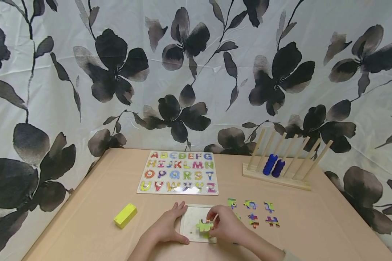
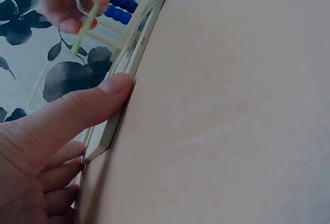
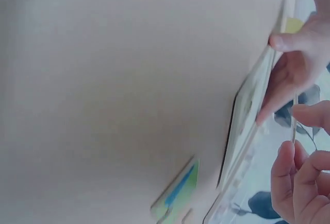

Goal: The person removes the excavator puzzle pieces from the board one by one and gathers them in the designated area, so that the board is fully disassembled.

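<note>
In the head view my left hand (image 1: 166,226) holds the near-left corner of a white puzzle board (image 1: 190,228), its thumb against the near edge and its fingers along the left side. The left wrist view shows the thumb pressed on the board's rim (image 2: 111,131). My right hand (image 1: 227,224) pinches a yellow-green jigsaw piece (image 1: 203,226) above the board. Seen edge-on in the left wrist view, the piece (image 2: 85,28) is apart from the board. Several colourful jigsaw pieces (image 1: 253,219) lie right of the board, partly hidden by the right hand.
Behind the board lies an alphabet board (image 1: 176,175) full of coloured letters. A wooden peg rack (image 1: 277,177) with blue beads on two pegs stands at the back right. A yellow block (image 1: 125,215) is on the left. A floral cloth (image 1: 183,72) hangs behind the table.
</note>
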### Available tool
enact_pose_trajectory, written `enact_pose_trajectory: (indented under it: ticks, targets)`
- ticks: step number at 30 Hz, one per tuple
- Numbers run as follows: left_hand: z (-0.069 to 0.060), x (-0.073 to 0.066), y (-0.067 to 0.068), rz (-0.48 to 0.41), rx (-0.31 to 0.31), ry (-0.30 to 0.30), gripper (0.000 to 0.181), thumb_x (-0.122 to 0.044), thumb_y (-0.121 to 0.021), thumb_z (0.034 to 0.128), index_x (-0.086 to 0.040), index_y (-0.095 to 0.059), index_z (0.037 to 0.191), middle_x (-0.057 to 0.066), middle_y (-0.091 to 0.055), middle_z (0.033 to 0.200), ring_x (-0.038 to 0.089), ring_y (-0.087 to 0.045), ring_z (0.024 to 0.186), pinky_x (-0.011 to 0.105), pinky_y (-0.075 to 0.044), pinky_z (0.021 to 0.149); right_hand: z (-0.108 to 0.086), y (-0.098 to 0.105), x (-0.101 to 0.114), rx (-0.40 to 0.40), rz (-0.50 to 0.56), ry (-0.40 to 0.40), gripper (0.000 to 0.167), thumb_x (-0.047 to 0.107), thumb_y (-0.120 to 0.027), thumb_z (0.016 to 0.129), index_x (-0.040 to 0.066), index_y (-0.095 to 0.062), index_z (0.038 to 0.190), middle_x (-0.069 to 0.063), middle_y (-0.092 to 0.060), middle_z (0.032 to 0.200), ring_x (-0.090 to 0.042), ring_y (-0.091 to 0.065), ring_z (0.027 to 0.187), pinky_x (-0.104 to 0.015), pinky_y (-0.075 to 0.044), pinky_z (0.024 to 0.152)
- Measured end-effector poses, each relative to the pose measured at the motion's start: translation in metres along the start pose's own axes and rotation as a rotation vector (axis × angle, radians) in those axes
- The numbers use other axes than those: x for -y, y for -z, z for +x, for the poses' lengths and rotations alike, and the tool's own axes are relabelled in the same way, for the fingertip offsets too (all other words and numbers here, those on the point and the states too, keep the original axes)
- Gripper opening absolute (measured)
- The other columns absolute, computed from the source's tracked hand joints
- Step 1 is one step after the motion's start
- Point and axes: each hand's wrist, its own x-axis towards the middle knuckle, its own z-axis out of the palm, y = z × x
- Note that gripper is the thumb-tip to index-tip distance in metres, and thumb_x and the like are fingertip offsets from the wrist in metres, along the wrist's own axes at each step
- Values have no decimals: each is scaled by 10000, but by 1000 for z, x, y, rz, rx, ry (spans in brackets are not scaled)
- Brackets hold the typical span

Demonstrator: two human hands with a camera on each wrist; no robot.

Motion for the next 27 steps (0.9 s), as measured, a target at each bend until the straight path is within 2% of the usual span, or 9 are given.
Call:
enact_pose_trajectory:
  ticks: [7,18,24,27]
  targets:
    - [0,1,0,11,-1,-6,988,-338,-855,567,70,-391,1338,202,-293,1444,429,-189,1326,591,-202,1034,-12,16,-6,-29,6,-43,257,-48,-721,602,42,-603,812,7,-542,756,-102,-498,624,-186,-441,503]
    - [1,1,0,4,0,-1,982,-326,-859,564,70,-397,1335,202,-292,1444,427,-190,1326,583,-201,1037,-40,42,-25,-100,-60,-34,263,-31,-737,610,56,-621,829,4,-557,798,-72,-524,667,-193,-469,538]
    - [0,1,-1,5,-3,-8,986,-328,-859,562,74,-396,1334,206,-293,1442,432,-193,1323,588,-205,1034,-54,50,-38,-120,-55,-46,270,-34,-741,602,50,-628,832,2,-568,793,-50,-522,657,-198,-482,549]
    - [0,1,-1,5,-3,-10,987,-329,-859,562,73,-395,1335,208,-293,1442,435,-193,1322,593,-206,1031,-63,55,-45,-134,-43,-25,266,-40,-729,598,47,-630,829,8,-582,779,-33,-518,646,-201,-482,541]
